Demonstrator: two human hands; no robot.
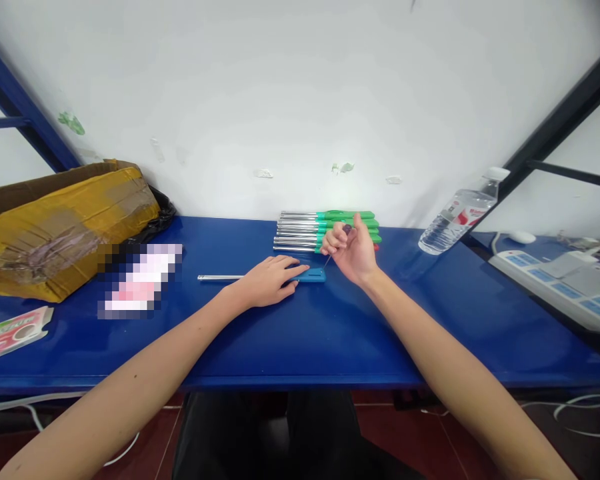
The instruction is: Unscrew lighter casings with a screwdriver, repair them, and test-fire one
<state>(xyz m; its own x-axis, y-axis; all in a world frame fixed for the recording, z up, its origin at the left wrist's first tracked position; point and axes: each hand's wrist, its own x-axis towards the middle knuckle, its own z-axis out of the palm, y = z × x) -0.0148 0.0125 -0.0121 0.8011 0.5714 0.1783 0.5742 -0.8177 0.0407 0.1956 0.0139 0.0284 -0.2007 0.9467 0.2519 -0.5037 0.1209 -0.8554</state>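
Note:
A long-necked lighter (pixel 313 275) with a blue handle and silver tube lies across the blue table. My left hand (pixel 270 279) rests over its middle, fingers on the far side and thumb on the near side, pinning it down. Above the handle's right end is my right hand (pixel 353 253), palm turned up and fingers curled around a small screwdriver (pixel 347 229) with a dark knob. Its thin shaft slants down to the handle's end; whether the tip touches is too small to tell. Behind my hands, several green-handled lighters (pixel 300 225) lie side by side, partly covered by my right hand.
A taped cardboard box (pixel 70 233) and a torn card (pixel 15 332) occupy the left side. A blurred-out patch (pixel 143 280) lies beside the box. At the right stand a tilted water bottle (pixel 457 217) and a white device with blue labels (pixel 555 283). A white wall backs the table.

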